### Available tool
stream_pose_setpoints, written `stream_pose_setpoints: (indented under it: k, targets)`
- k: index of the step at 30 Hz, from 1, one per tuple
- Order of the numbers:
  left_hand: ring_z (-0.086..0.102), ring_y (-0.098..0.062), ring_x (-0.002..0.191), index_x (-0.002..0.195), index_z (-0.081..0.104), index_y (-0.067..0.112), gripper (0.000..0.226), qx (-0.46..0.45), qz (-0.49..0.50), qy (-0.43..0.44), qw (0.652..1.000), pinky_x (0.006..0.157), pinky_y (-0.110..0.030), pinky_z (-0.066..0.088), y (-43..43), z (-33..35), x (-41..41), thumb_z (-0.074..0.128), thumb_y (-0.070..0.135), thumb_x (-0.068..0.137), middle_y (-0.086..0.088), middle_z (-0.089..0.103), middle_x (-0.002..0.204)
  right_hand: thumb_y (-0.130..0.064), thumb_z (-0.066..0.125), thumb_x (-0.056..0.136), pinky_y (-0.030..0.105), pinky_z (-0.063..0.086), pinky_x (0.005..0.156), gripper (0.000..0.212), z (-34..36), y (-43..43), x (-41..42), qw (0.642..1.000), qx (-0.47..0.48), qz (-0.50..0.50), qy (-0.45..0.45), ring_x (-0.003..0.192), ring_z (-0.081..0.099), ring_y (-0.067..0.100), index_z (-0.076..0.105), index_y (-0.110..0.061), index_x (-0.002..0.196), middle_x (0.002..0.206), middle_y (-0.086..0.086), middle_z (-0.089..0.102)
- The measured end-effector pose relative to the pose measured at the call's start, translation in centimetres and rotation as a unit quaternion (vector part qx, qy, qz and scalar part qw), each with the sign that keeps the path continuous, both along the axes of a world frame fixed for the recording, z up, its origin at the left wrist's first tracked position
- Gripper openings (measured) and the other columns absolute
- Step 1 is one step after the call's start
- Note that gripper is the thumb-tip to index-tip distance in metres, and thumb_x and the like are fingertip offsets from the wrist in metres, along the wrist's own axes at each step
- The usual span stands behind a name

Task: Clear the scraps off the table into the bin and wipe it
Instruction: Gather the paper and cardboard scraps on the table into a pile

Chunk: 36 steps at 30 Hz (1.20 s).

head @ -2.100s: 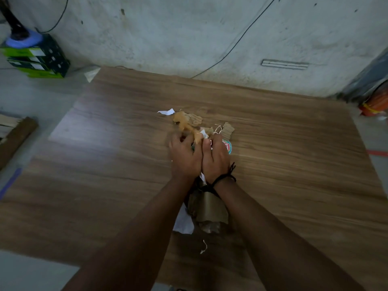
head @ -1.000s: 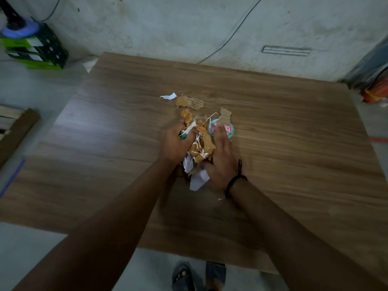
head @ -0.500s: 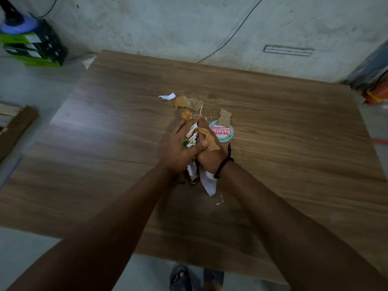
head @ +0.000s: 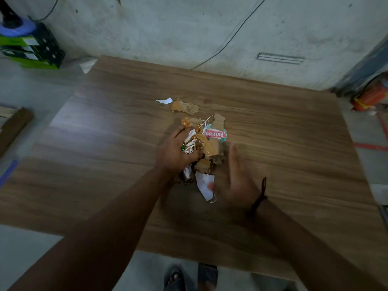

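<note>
A heap of scraps (head: 204,148), brown cardboard bits, white paper and string, lies at the middle of the wooden table (head: 294,143). My left hand (head: 176,152) grips a bundle of these scraps from the left side. My right hand (head: 235,179) is beside the heap on the right, fingers straight, its thumb touching a white paper piece (head: 204,184). A round label with pink lettering (head: 216,134) lies just beyond the heap. Farther back lie a corrugated cardboard piece (head: 184,107) and a small white paper scrap (head: 164,101). No bin is in view.
Green and black boxes (head: 31,49) stand on the floor at the back left. A wooden plank (head: 12,127) lies left of the table. Orange items (head: 371,95) sit by the wall at the right. My sandalled feet (head: 189,277) are at the table's near edge.
My right hand has let go of the bundle and moved out to the right, opening flat. My left hand keeps its grip on the scraps.
</note>
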State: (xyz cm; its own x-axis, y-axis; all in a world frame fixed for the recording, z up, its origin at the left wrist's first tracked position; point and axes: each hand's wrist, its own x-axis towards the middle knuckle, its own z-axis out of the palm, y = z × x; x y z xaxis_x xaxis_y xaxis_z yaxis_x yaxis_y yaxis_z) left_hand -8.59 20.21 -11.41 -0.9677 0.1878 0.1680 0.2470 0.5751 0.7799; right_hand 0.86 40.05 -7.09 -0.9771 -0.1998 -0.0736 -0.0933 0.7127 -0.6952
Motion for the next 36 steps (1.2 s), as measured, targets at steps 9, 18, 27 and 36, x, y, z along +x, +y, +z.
stream_pose_setpoints:
  k: [9,18,27,36]
  targets:
    - [0.059,-0.013,0.112,0.122,0.062,0.028,0.056,0.023,0.041,0.030,0.998,0.089,-0.040,0.052,0.6,0.6,0.4,0.062,0.055,0.072,0.008,0.057,0.129,-0.054,0.016,0.089,0.036,0.019,0.115,0.081,-2.1,-10.5,-2.4,0.919,-0.097,-0.373,0.088,0.134,0.040,0.034,0.038,0.006,0.140,0.143,0.022,0.044]
    - [0.043,-0.017,0.133,0.122,0.060,0.034,0.041,0.094,0.008,0.012,0.995,0.105,-0.040,0.040,-0.1,0.0,-0.2,0.039,0.052,0.092,-0.004,0.043,0.147,-0.062,0.021,0.089,0.048,0.045,0.093,0.076,-2.5,-11.7,-7.0,0.910,-0.201,-0.339,0.129,0.105,0.059,0.032,0.065,-0.002,0.105,0.110,0.015,0.065]
    - [0.063,-0.001,0.079,0.089,0.068,0.024,0.036,0.142,0.132,-0.062,0.979,0.067,-0.019,0.048,2.0,2.6,0.5,0.066,0.055,0.072,0.011,0.068,0.084,-0.078,0.036,0.079,0.040,0.049,0.097,0.082,-0.7,-6.9,-7.8,0.850,-0.457,-0.145,-0.220,0.115,0.061,0.026,0.063,-0.010,0.117,0.118,0.012,0.067]
    - [0.061,0.002,0.081,0.090,0.067,0.033,0.011,0.108,0.123,-0.051,0.985,0.066,-0.017,0.045,1.7,2.4,0.7,0.067,0.031,0.079,0.013,0.066,0.090,-0.060,0.017,0.096,0.034,0.030,0.111,0.066,1.5,-0.5,-12.8,0.927,-0.213,-0.296,-0.091,0.133,0.044,0.026,0.054,-0.018,0.133,0.140,0.008,0.051]
